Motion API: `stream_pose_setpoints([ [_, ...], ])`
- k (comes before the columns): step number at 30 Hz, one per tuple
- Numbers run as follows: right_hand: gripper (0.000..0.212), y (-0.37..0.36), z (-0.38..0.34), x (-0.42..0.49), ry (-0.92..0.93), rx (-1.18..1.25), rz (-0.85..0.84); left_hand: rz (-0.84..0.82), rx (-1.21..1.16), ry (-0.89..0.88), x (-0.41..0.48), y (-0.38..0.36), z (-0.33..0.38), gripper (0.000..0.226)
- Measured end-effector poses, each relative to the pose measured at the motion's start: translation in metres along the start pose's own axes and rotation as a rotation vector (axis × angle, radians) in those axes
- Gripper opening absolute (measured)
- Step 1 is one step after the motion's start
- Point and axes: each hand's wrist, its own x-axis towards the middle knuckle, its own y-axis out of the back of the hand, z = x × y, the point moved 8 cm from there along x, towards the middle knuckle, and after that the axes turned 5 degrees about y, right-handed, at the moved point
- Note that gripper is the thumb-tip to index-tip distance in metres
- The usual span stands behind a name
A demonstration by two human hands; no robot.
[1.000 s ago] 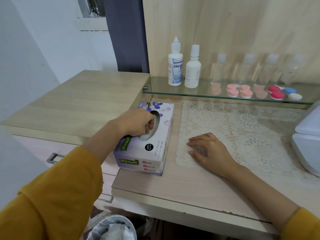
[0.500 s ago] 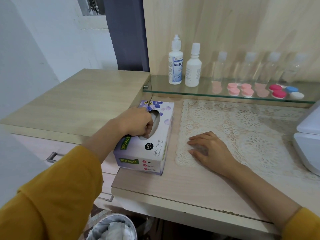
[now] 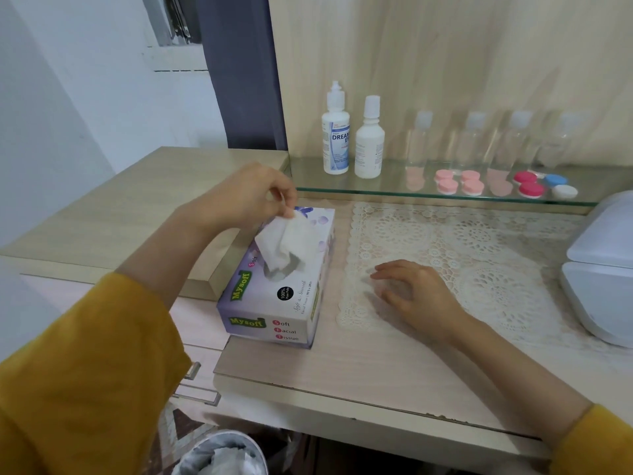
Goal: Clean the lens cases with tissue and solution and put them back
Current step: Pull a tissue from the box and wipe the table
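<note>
Pale wood-grain desk [image 3: 359,365] runs across the scene, with a lined waste bin [image 3: 219,454] holding crumpled paper under its near edge at the left. Your mustard sleeves [image 3: 85,371] enter from both near corners.

On the desk's left end sits a lilac tissue box [image 3: 274,303], its short printed end facing you. To its right, your right hand [image 3: 414,296] rests on the near left corner of a cream lace mat [image 3: 479,241], fingers loosely bent and spread, holding nothing.

Just above the far half of the box, your left hand [image 3: 250,197] pinches the top of a white tissue [image 3: 284,241] between thumb and fingertips. The sheet is drawn partly out, its lower end still in the box's oval slot.

At the right edge of the mat stands a white lidded appliance [image 3: 603,269], cut off by the frame.

Farther back, a glass shelf [image 3: 376,190] runs along the wood panel wall. At its left end stand a labelled solution bottle [image 3: 335,138] and, just beside it, a plain white bottle [image 3: 369,145], both upright and capped. To their right stands a row of clear bottles [image 3: 472,142], and in front of them lie the lens cases: pink cases [image 3: 459,182] in the middle, a red case [image 3: 529,185] and a blue and white case [image 3: 560,186] toward the right.
</note>
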Motion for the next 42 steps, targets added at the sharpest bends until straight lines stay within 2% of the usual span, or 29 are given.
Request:
stream_pose_setpoints([
  [6,0.015,0.057,-0.014,-0.002,-0.005,0.148,0.227,-0.018,-0.058,-0.086,0.000,-0.003,0.050,0.014],
  [10,0.016,0.084,-0.011,-0.012,-0.140,0.360,0.337,-0.058,-0.152,-0.158,-0.005,-0.029,0.083,0.010],
  [12,0.013,0.084,-0.006,-0.020,-0.196,0.456,0.312,-0.106,-0.209,-0.193,-0.010,-0.046,0.098,0.014],
  [14,0.035,0.079,-0.005,-0.027,-0.210,0.469,0.221,-0.146,-0.253,-0.204,-0.014,-0.063,0.109,0.020],
  [16,0.046,0.072,-0.003,-0.033,-0.198,0.392,0.127,-0.182,-0.294,-0.195,-0.017,-0.078,0.116,0.024],
  [19,0.022,0.068,0.000,-0.039,-0.176,0.340,0.088,-0.187,-0.326,-0.205,-0.021,-0.093,0.125,0.025],
  [21,0.025,0.068,0.004,-0.043,-0.168,0.349,0.098,-0.169,-0.371,-0.192,-0.024,-0.099,0.129,0.018],
  [24,0.019,0.069,0.010,-0.049,-0.191,0.438,0.097,-0.169,-0.383,-0.159,-0.028,-0.111,0.130,0.026],
  [26,0.021,0.072,0.017,-0.051,-0.209,0.466,0.119,-0.153,-0.352,-0.158,-0.030,-0.117,0.129,0.017],
  [28,0.024,0.075,0.021,-0.054,-0.221,0.485,0.143,-0.107,-0.357,-0.111,-0.030,-0.119,0.123,0.008],
  [33,0.020,0.077,0.023,-0.061,-0.201,0.596,0.155,0.000,-0.434,-0.024,-0.029,-0.121,0.113,0.009],
  [37,0.017,0.077,0.017,-0.063,-0.171,0.642,0.126,-0.026,-0.531,0.017,-0.029,-0.125,0.110,0.012],
  [42,0.015,0.075,0.027,-0.064,-0.236,0.644,0.145,-0.088,-0.677,0.062,-0.030,-0.129,0.113,0.008],
])
